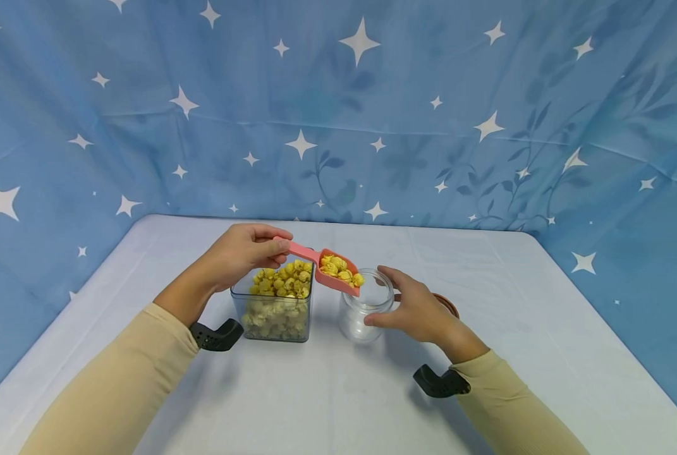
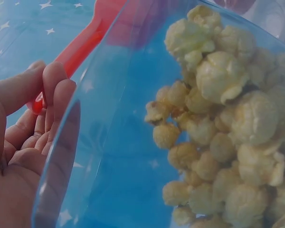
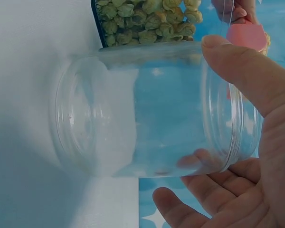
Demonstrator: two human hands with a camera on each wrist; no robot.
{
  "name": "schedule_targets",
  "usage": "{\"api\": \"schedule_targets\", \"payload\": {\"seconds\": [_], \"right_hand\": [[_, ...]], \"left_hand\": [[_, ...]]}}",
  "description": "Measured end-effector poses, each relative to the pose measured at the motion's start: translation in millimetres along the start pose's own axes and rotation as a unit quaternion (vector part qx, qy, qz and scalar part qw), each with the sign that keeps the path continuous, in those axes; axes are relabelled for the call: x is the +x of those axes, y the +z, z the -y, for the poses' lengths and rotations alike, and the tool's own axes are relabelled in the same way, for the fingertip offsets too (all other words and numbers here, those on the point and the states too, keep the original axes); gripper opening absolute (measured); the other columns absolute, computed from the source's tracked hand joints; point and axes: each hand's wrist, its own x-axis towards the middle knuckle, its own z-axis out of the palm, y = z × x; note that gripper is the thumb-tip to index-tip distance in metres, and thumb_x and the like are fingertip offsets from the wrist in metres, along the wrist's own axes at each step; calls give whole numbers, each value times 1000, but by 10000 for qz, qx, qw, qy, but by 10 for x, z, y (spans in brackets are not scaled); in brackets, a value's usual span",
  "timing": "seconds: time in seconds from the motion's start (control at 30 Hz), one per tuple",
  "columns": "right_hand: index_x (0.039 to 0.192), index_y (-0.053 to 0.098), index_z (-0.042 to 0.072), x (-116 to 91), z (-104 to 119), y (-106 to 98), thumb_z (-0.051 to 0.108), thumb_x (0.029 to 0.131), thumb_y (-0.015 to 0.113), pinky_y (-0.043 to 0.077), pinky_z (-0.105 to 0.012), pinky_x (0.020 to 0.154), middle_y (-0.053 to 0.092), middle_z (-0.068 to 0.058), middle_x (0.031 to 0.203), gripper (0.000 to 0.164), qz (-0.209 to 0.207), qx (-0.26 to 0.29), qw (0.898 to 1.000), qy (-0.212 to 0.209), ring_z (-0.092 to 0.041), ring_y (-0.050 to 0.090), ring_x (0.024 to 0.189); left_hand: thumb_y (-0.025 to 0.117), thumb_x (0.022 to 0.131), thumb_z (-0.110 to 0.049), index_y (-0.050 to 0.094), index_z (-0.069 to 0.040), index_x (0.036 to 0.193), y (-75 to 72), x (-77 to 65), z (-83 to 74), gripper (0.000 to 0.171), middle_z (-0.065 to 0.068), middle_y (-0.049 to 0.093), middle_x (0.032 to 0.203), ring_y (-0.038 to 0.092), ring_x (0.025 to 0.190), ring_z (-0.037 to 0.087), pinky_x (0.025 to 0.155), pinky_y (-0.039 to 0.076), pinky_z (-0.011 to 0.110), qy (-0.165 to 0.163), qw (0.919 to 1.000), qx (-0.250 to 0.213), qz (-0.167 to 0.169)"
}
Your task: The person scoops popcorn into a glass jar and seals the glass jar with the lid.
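Note:
My left hand (image 1: 238,254) pinches the handle of a pink scoop (image 1: 306,253) between thumb and fingers. Yellow popcorn (image 1: 337,268) fills the scoop, whose front edge overlaps the mouth of a clear glass jar (image 1: 358,323) in the head view. Thumb on one side and fingers on the other, my right hand (image 1: 414,309) grips the jar near its neck. No popcorn shows inside the jar (image 3: 166,118) in the right wrist view. Below the left hand stands a clear square box (image 1: 236,294) holding more popcorn (image 1: 284,281).
A round brown-edged object (image 1: 451,306) lies on the table behind the right hand, mostly hidden by it. The white-covered table (image 1: 327,404) ends at a blue curtain (image 1: 315,95) with white stars. Each wrist wears a black band (image 1: 217,336).

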Motion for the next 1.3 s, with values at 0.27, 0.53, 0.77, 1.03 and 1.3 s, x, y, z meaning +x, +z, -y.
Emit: {"api": "schedule_targets", "payload": {"seconds": [0.27, 0.53, 0.77, 1.03, 1.3], "right_hand": [[155, 31, 2, -5, -2, -7, 35, 79, 88, 57, -44, 87, 40, -18, 152, 100, -4, -85, 10000, 38, -42, 54, 124], [153, 31, -1, -7, -16, -11, 29, 80, 87, 57, -43, 88, 44, -18, 148, 98, 20, -7, 9998, -172, -41, 56, 121], [153, 32, -3, -20, -11, -20, 32, 78, 88, 56, -44, 90, 45, -19, 147, 99, 25, -56, 9994, -340, -41, 58, 120], [153, 31, -4, -20, -9, -25, 30, 79, 88, 56, -45, 90, 46, -22, 145, 99, 80, 177, 9992, -350, -44, 57, 121], [153, 30, -4, -22, -14, -26, 28, 79, 88, 56, -46, 90, 46, -22, 146, 99, 82, 225, 9991, -344, -46, 55, 122]], "left_hand": [[62, 101, -12, 58, 7, 132, 20, -1, -66, 37, 13, 67, 99, 66, 87, 20, 86, 57, 32, -4, 9999, 166, -13], [63, 101, -13, 58, 7, 132, 21, 2, -94, 37, 12, 68, 99, 66, 87, 19, 87, 57, 32, -33, 9997, 227, -24], [64, 100, -14, 59, 7, 132, 18, 7, -97, 38, 13, 68, 100, 67, 88, 20, 87, 57, 33, 17, 9996, 298, -16], [64, 100, -14, 59, 7, 131, 15, 7, -102, 38, 13, 68, 100, 67, 87, 20, 88, 57, 33, -37, 9993, 368, -43], [61, 101, -10, 57, 8, 133, 3, -12, -92, 37, 13, 68, 98, 67, 86, 18, 85, 57, 31, -12, 9998, 206, -52]]}}
